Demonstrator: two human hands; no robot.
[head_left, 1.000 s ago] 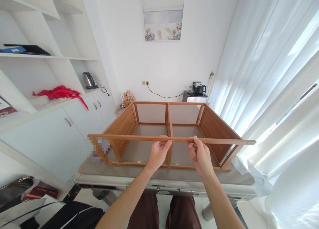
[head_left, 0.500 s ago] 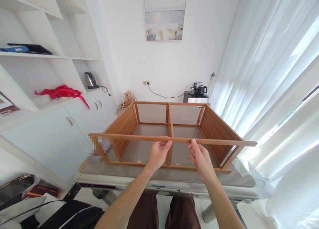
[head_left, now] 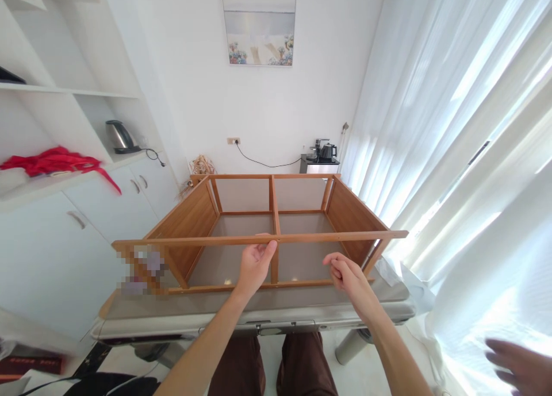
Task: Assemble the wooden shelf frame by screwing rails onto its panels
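Note:
A brown wooden frame [head_left: 302, 237], with a divider in the middle and solid panels at both ends, lies on a grey-topped table [head_left: 172, 302]. My left hand [head_left: 255, 264] grips the frame's near upper rail beside the middle divider, thumb in front and fingers behind. Just below that rail, to the right, my right hand [head_left: 347, 275] is apart from the wood, its fingers curled together in a pinch. Whatever may be between those fingertips is too small to make out.
Another person's hand [head_left: 517, 364] reaches in at the lower right, blurred. White curtains [head_left: 431, 126] hang along the right side. White shelves with a kettle [head_left: 121, 136] and red ribbon [head_left: 60, 161] stand on the left. A black coffee maker [head_left: 321, 150] sits behind the frame.
My right hand has let go of the near rail and dropped slightly below it. The view has turned right, and another person's hand has come in at lower right.

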